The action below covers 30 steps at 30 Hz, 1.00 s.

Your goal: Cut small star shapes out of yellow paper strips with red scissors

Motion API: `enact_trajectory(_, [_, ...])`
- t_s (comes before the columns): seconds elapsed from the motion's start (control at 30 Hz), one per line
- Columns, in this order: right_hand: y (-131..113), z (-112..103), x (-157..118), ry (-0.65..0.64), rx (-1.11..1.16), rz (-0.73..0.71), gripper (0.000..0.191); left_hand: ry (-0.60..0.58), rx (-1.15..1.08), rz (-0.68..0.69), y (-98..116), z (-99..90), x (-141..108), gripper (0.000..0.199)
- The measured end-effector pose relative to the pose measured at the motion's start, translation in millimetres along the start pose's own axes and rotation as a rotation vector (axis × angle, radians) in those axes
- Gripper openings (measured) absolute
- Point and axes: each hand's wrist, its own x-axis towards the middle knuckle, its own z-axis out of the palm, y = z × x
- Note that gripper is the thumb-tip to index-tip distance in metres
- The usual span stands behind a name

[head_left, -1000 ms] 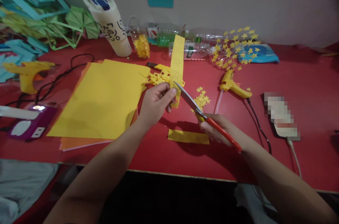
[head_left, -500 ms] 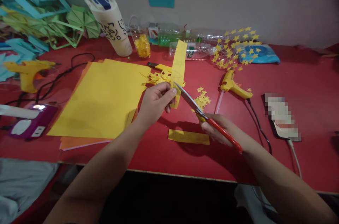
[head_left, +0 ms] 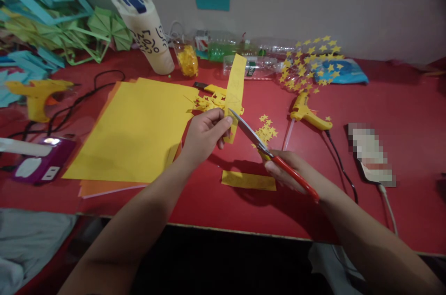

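My left hand [head_left: 208,134] pinches the lower part of an upright yellow paper strip [head_left: 236,79] between thumb and fingers. Red-handled scissors [head_left: 295,175] are gripped in my right hand [head_left: 287,167], their blades pointing up and left, with the tips at the strip beside my left thumb. Small cut yellow stars [head_left: 266,131] lie in a pile behind the blades. Nearer the table's front edge rests a second yellow strip [head_left: 248,180]. Yellow scraps with star-shaped holes [head_left: 212,100] are partly hidden behind the held strip.
Yellow sheets [head_left: 135,130] lie at left, near a yellow glue gun [head_left: 38,95] and a purple power block [head_left: 43,160]. A white tumbler [head_left: 148,30] and plastic bottles [head_left: 223,49] stand or lie behind. Another glue gun [head_left: 308,113] and a phone [head_left: 371,153] are at right.
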Motion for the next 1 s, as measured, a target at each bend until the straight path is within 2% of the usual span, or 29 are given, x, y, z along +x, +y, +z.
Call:
enact_trajectory(0.47, [1.4, 1.0, 0.7, 0.013, -0.002, 0.021, 0.053, -0.004, 0.009, -0.028, -0.4, -1.4, 1.2, 0.024])
enact_trajectory(0.77, [-0.2, -0.7, 2.4, 0.008, 0.001, 0.069, 0.054, 0.002, 0.085, 0.064, 4.2, -7.4, 2.8, 0.024])
enact_trajectory(1.0, [17.2, 0.9, 3.5, -0.073, 0.082, 0.0, 0.057, -0.04, 0.002, 0.035, -1.9, -6.7, 3.6, 0.024])
